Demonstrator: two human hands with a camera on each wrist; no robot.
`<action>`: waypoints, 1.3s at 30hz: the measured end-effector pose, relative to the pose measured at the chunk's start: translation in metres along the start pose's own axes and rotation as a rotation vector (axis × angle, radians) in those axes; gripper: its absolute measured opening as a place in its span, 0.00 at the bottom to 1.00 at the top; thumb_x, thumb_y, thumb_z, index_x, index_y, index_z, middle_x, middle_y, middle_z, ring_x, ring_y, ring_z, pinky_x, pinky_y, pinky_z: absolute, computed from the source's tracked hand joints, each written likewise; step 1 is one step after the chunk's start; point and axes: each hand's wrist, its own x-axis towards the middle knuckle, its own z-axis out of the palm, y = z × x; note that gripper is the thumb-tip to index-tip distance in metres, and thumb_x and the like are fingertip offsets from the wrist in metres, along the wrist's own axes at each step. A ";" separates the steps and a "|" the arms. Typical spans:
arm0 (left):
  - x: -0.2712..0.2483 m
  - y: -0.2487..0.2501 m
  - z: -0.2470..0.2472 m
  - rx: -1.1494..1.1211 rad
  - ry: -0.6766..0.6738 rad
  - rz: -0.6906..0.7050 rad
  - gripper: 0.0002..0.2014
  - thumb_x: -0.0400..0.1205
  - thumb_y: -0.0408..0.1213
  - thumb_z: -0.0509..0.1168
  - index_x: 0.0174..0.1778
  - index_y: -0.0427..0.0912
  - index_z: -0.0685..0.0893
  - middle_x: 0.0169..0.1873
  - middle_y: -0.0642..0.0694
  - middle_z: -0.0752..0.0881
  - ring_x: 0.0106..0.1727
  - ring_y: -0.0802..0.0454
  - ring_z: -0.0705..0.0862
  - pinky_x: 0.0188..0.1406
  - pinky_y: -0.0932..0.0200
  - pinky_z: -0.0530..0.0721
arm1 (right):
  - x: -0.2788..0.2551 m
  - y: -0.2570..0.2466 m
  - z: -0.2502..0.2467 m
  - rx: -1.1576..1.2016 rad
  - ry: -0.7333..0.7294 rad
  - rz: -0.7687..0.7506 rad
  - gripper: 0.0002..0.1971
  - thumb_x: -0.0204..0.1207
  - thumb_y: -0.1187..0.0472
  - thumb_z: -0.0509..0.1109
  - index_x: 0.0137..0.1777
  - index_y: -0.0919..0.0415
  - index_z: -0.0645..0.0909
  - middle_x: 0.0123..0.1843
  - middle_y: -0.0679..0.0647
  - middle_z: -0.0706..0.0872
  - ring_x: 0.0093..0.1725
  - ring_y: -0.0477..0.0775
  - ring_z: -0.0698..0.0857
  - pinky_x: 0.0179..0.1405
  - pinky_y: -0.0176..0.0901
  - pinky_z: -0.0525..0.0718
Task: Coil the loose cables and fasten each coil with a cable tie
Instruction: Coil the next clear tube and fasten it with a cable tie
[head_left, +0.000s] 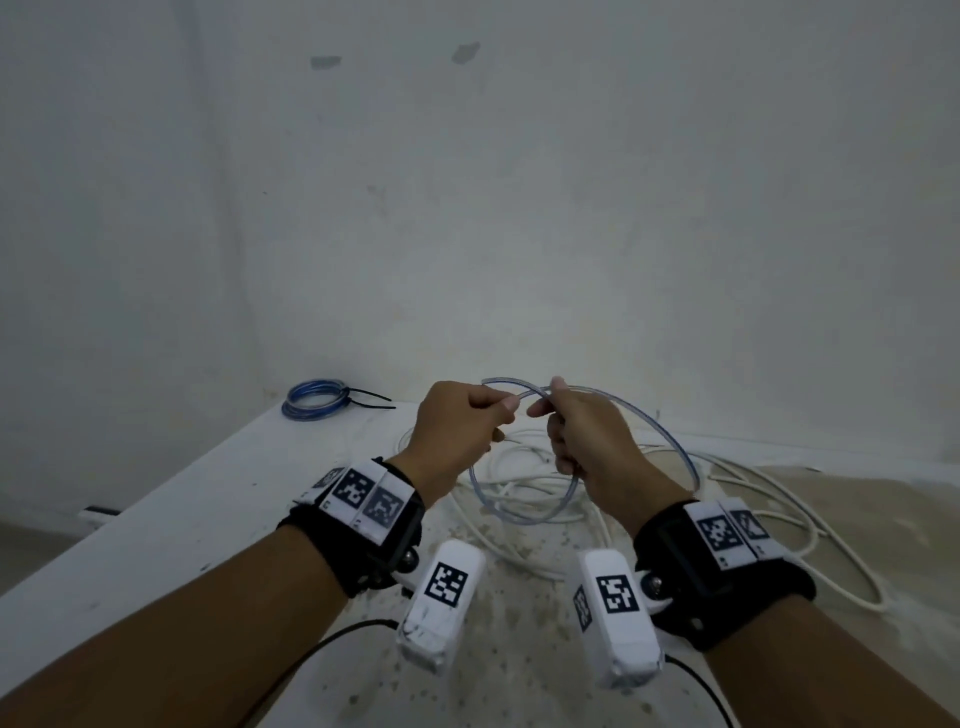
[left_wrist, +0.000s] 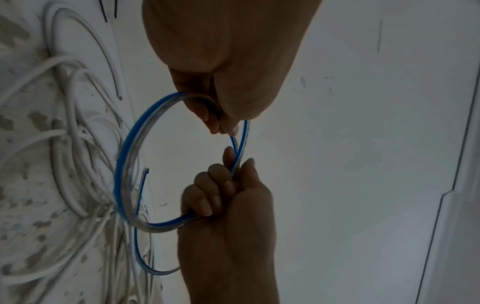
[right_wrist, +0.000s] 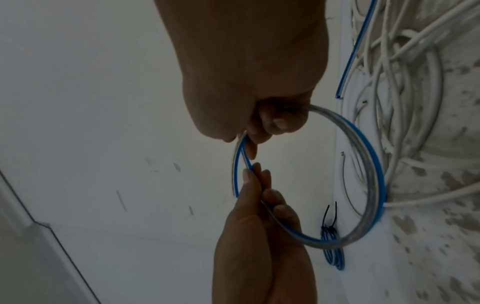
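Head view: left hand (head_left: 457, 426) and right hand (head_left: 587, 441) both curl tight, pinching the clear blue-striped cable (head_left: 519, 512); its loop hangs upright above the white cable pile (head_left: 524, 462).

Loose white cables (head_left: 545, 467) sprawl across the table's (head_left: 171, 519) centre and right — bare surface remains at left; tied blue coil (head_left: 314, 400) occupies the far-left corner.

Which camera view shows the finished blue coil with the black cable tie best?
The head view: the blue coil lies whole on the table's far left corner, its black cable tie sticking out rightward. The right wrist view shows it small, partly behind the held cable. The left wrist view misses it.
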 end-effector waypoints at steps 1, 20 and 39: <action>0.001 0.001 0.000 0.005 -0.022 0.006 0.08 0.83 0.41 0.70 0.48 0.43 0.93 0.37 0.49 0.91 0.27 0.63 0.83 0.26 0.70 0.77 | 0.000 0.001 0.001 -0.013 -0.006 0.006 0.21 0.88 0.50 0.57 0.41 0.62 0.82 0.20 0.47 0.65 0.20 0.48 0.61 0.21 0.40 0.61; 0.003 0.018 0.015 -0.266 0.089 -0.203 0.12 0.79 0.43 0.74 0.45 0.36 0.91 0.32 0.50 0.83 0.30 0.57 0.74 0.30 0.64 0.71 | -0.016 0.004 -0.002 -0.277 0.110 -0.134 0.29 0.85 0.41 0.58 0.33 0.63 0.83 0.24 0.52 0.83 0.26 0.55 0.82 0.29 0.45 0.82; 0.004 0.011 0.011 -0.257 0.073 -0.175 0.10 0.81 0.42 0.73 0.41 0.38 0.92 0.36 0.46 0.89 0.28 0.54 0.75 0.28 0.61 0.76 | 0.012 -0.014 -0.026 -0.275 -0.063 -0.113 0.16 0.87 0.58 0.61 0.40 0.63 0.85 0.31 0.53 0.82 0.31 0.51 0.77 0.39 0.47 0.82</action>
